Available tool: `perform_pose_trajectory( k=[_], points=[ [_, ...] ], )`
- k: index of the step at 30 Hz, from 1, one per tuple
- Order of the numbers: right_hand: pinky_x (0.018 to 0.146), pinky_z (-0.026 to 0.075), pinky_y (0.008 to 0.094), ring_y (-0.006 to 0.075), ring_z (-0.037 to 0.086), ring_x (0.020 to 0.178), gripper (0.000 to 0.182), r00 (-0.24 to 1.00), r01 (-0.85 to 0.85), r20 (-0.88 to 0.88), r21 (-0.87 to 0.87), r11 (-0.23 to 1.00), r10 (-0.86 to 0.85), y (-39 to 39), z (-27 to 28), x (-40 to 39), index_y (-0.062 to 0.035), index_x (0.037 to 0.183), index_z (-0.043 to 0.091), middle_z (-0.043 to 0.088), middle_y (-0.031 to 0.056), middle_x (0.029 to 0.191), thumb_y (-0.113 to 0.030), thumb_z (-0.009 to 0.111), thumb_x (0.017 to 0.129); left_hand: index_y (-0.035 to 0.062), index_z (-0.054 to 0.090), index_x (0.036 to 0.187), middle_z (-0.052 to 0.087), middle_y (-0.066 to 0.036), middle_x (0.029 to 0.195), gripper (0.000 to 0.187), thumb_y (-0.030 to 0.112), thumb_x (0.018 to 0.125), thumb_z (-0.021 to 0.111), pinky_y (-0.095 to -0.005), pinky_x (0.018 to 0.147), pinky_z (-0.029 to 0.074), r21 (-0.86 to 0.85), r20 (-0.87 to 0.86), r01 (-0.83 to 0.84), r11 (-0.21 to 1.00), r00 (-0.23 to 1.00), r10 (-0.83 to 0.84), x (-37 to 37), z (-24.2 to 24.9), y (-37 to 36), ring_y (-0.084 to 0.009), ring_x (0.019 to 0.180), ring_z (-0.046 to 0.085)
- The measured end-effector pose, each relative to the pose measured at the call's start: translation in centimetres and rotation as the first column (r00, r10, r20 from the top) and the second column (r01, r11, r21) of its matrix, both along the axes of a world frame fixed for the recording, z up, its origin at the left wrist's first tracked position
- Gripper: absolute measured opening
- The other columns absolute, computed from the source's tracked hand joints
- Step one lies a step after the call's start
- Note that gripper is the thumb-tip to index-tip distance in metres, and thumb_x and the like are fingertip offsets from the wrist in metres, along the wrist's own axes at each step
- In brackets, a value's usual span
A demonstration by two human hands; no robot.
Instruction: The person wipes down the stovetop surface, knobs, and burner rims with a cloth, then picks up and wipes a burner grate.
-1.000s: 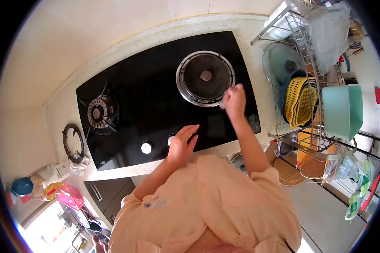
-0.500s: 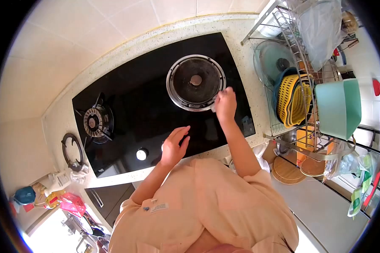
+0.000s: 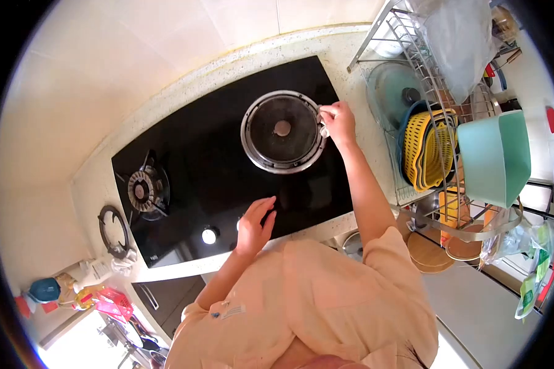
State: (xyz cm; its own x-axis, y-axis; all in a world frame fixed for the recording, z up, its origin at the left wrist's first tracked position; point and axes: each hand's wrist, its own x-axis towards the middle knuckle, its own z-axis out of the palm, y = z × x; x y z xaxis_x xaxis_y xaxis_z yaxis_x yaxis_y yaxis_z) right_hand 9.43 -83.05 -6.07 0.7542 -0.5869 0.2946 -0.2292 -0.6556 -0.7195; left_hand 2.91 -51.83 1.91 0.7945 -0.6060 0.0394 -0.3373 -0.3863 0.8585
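Observation:
On the black glass gas stove (image 3: 206, 178), a round burner well (image 3: 261, 126) has a shiny metal ring and a dark centre with a brown cap. My right hand (image 3: 338, 125) pinches a crumpled whitish wipe (image 3: 323, 129) against the right side of that ring. Most of the wipe is hidden by the fingers. Over the stove's front edge my left hand (image 3: 255, 226) hovers with its fingers apart, holding nothing. It partly covers one control knob, while another white-lit knob (image 3: 210, 235) shows to its left.
A second burner (image 3: 144, 190) sits at the left, with a black pan support (image 3: 113, 230) on the counter beside it. Right of the stove stands a wire rack (image 3: 437, 86) with a glass lid (image 3: 393, 89), yellow baskets (image 3: 417, 144) and a mint-green bin (image 3: 492, 157).
My right hand has moved along the ring from its lower right to its right side, with the wipe. My left hand stays in nearly the same place. The view has shifted slightly.

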Motion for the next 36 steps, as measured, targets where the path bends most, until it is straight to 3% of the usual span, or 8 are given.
perform_pose_trajectory(
  k=[3,4,6,12,20,26,31,36],
  points=[
    [0.067,0.047,0.0390,0.0315,0.057,0.076,0.010,0.975,-0.149,0.192,0.192,0.970,0.111,-0.3,0.9,2.2,-0.0056,0.081,0.065,0.057,0.0125,0.083,-0.006,0.069,0.073,-0.0002,0.060,0.111,0.062,-0.015,0.102,0.034,-0.007,0.077,0.061,-0.0298,0.075,0.050,0.022,-0.037,-0.035,0.999,0.999,0.035,-0.1,-0.3,0.3,-0.0235,0.087,0.063],
    [0.071,0.047,0.0390,0.0316,0.057,0.079,0.012,0.953,-0.252,0.150,-0.080,0.964,0.262,-1.2,-1.6,2.6,-0.0064,0.085,0.065,0.058,0.0112,0.086,-0.003,0.068,0.073,-0.0003,0.060,0.110,0.062,-0.015,0.102,0.034,-0.007,0.077,0.061,-0.0300,0.076,0.050,0.032,-0.031,-0.030,0.999,0.999,0.031,-0.2,-0.3,0.2,-0.0236,0.087,0.063],
    [0.076,0.047,0.0387,0.0318,0.055,0.083,0.013,0.926,-0.302,0.158,-0.232,0.925,0.342,-0.9,-1.2,1.4,-0.0074,0.085,0.066,0.058,0.0100,0.091,-0.002,0.066,0.074,-0.0006,0.060,0.110,0.062,-0.015,0.102,0.034,-0.007,0.077,0.061,-0.0303,0.076,0.050,0.049,-0.017,-0.020,0.999,1.000,0.021,0.0,-0.3,0.1,-0.0238,0.087,0.063],
    [0.092,0.039,0.0411,0.0290,0.047,0.108,0.031,0.958,-0.271,-0.184,-0.338,0.901,0.219,-0.5,0.6,1.2,-0.0269,0.103,0.070,0.050,0.0066,0.119,-0.009,0.063,0.079,-0.0003,0.061,0.109,0.063,-0.015,0.101,0.031,-0.004,0.078,0.062,-0.0303,0.075,0.052,0.046,-0.024,-0.072,0.996,0.997,0.073,0.8,-1.0,-0.7,-0.0258,0.086,0.063],
    [0.097,0.033,0.0440,0.0295,0.043,0.115,0.031,0.940,-0.308,-0.227,-0.251,0.918,0.254,-0.9,-0.2,0.8,-0.0315,0.107,0.068,0.047,0.0044,0.125,-0.012,0.062,0.082,0.0001,0.061,0.109,0.063,-0.015,0.101,0.031,-0.003,0.078,0.063,-0.0318,0.074,0.051,0.030,0.022,-0.075,0.997,0.997,0.074,1.6,-1.0,-1.6,-0.0260,0.085,0.064],
    [0.102,0.027,0.0416,0.0295,0.036,0.124,0.032,0.825,-0.558,-0.268,-0.247,0.792,0.498,-2.1,0.8,6.6,-0.0361,0.106,0.068,0.037,0.0033,0.140,-0.013,0.060,0.085,-0.0005,0.061,0.108,0.062,-0.016,0.102,0.031,-0.004,0.078,0.063,-0.0307,0.074,0.052,0.040,-0.021,-0.117,0.992,0.993,0.118,2.1,-0.9,-2.6,-0.0267,0.084,0.064],
    [0.105,0.024,0.0435,0.0292,0.029,0.131,0.030,0.894,-0.420,-0.303,-0.308,0.854,0.331,-1.8,-0.2,3.3,-0.0373,0.107,0.068,0.031,0.0027,0.146,-0.017,0.060,0.086,0.0002,0.061,0.109,0.062,-0.015,0.102,0.031,-0.004,0.078,0.062,-0.0305,0.072,0.052,0.029,0.054,-0.087,0.996,0.995,0.085,1.9,-0.7,-1.8,-0.0265,0.083,0.064],
    [0.112,0.012,0.0474,0.0297,0.015,0.140,0.029,0.669,-0.700,-0.510,-0.187,0.689,0.541,-2.2,2.4,8.9,-0.0402,0.112,0.064,0.014,0.0023,0.154,-0.024,0.055,0.089,0.0006,0.062,0.109,0.063,-0.015,0.102,0.030,-0.002,0.079,0.062,-0.0302,0.071,0.052,0.074,0.028,-0.148,0.986,0.989,0.146,1.7,-0.6,-0.9,-0.0261,0.084,0.064]
  ],
)
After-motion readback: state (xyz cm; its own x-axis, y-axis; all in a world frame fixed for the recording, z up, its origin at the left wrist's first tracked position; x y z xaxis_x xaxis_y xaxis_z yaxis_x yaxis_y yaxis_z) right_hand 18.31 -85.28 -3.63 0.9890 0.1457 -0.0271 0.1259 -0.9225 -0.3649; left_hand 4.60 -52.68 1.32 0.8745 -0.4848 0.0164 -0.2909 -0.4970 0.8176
